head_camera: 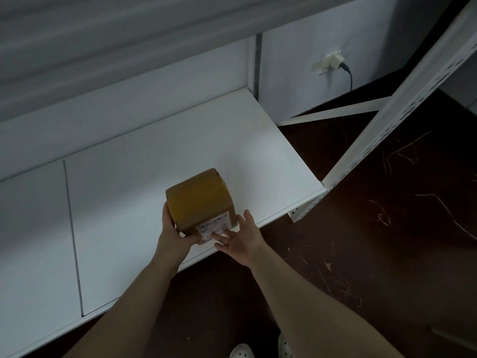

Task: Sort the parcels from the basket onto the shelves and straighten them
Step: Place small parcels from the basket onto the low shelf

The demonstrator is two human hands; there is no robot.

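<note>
1. A small brown cardboard parcel (200, 202) wrapped in clear tape sits on the white flat shelf board (144, 161), near its front edge and toward its right end.
2. The left hand (172, 229) cups the parcel's near-left corner, thumb up along the left side.
3. The right hand (238, 237) lies open with fingers spread, fingertips pressing the white printed shipping label (215, 224) on the near face.
4. The parcel lies between both hands, just beyond them.
5. A white perforated metal upright (402, 104) stands right of the shelf.
</note>
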